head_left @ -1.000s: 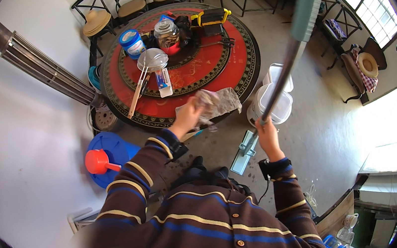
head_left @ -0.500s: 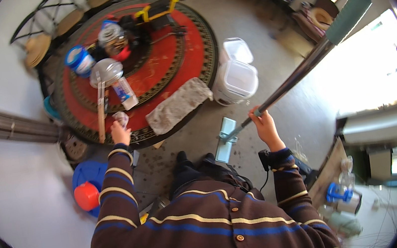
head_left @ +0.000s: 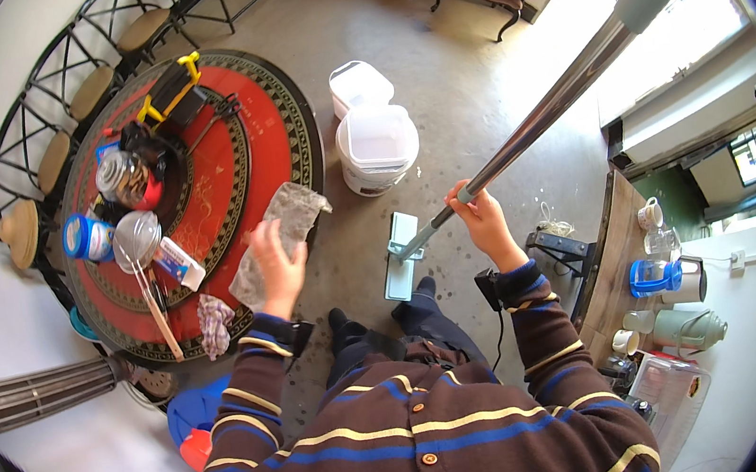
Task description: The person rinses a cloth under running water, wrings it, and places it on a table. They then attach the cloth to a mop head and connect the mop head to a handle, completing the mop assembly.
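Observation:
My right hand (head_left: 483,224) is closed round the metal pole of a flat mop (head_left: 531,125). The pole slants up to the right to a grey-green grip, and its pale green flat head (head_left: 401,257) rests on the floor in front of my feet. My left hand (head_left: 277,268) has its fingers apart at the near edge of the round table, over a grey mop cloth (head_left: 296,210). Whether the fingertips touch the cloth I cannot tell. Beside that hand, a crumpled checked rag (head_left: 215,324) hangs at the table rim.
The red patterned round table (head_left: 270,107) bears a strainer (head_left: 137,241), a glass jar (head_left: 124,179), a blue tub (head_left: 88,238) and a black-and-yellow toolbox (head_left: 173,96). White buckets (head_left: 376,145) stand on the floor. A wooden counter (head_left: 605,254) with cups and jugs is at the right.
My left hand has moved from the checked rag to the grey mop cloth, fingers now spread. The view has turned to the right. My right hand still holds the mop pole.

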Tool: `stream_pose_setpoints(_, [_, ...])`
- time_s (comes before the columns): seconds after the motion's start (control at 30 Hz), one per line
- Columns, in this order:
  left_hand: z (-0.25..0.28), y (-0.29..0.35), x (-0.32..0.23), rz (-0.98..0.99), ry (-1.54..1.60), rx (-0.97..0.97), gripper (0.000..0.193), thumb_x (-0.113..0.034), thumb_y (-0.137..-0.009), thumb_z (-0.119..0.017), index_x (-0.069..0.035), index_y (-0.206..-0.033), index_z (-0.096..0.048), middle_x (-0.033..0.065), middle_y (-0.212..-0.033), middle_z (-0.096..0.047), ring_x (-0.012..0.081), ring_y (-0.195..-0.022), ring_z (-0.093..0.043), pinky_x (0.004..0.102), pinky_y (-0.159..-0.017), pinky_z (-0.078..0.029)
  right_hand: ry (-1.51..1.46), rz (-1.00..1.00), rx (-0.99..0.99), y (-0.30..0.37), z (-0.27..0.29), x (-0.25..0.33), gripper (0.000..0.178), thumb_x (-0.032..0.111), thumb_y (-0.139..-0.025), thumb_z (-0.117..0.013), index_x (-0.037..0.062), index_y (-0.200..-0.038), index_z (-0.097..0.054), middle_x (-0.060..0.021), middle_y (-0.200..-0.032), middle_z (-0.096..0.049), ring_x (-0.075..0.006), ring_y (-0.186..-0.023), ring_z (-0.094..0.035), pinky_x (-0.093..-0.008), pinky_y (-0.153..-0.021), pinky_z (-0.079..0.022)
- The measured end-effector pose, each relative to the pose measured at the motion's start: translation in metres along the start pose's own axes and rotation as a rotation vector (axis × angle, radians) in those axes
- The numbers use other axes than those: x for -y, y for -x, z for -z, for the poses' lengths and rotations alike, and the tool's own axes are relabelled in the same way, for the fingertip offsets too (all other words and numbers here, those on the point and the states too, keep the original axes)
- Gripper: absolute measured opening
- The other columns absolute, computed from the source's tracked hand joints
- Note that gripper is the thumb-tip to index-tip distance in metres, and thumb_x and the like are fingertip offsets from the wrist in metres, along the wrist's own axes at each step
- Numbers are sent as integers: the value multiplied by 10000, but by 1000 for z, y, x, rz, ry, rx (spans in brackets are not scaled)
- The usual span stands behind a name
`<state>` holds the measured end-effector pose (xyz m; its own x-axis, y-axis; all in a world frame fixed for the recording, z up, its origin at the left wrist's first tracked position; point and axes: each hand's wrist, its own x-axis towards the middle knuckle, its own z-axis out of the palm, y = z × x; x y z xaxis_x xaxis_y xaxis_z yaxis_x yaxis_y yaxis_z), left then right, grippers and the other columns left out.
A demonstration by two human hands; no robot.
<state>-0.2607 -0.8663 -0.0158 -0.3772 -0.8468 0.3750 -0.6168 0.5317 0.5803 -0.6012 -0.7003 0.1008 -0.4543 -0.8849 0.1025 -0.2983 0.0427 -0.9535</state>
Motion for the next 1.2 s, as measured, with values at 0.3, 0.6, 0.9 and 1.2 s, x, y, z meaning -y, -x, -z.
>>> stream_pose_setpoints(0.3, [-140,-108,-301,-346,451,507,596,-305,-863,-701,-83,-1371,-483,197,-1425,-413,405,-1323,-382,462,-1109,-304,143,62,-309,-45,147,-23,206,69,-888,-704,20,-1038,-572,-41,-867,-654,-104,-759,-632,-265,-668,-542])
stream_pose_setpoints(0.6, [-311,-167,-453,-353,432,630,445,-235,-916,-644,-71,-1296,-481,209,-1039,-663,424,-937,-627,468,-759,-514,352,157,-513,-127,297,-31,389,375,-739,-819,113,-965,-642,-66,-690,-676,-250,-623,-678,-336,-559,-518])
stream_pose_setpoints(0.9, [-442,-293,-538,-414,497,712,230,-232,-941,-620,-82,-1095,-541,169,-873,-673,388,-823,-646,450,-690,-502,407,328,-551,-234,441,-65,311,219,-802,-801,59,-991,-613,-66,-734,-641,-177,-711,-678,-270,-627,-526])
stream_pose_setpoints(1.2, [-559,-450,-590,-346,578,810,125,-141,-961,-577,-57,-1032,-518,88,-877,-664,277,-846,-665,363,-765,-506,818,126,-728,-319,601,-136,225,-18,-767,-683,59,-966,-616,-80,-903,-592,-253,-875,-608,-351,-814,-483])
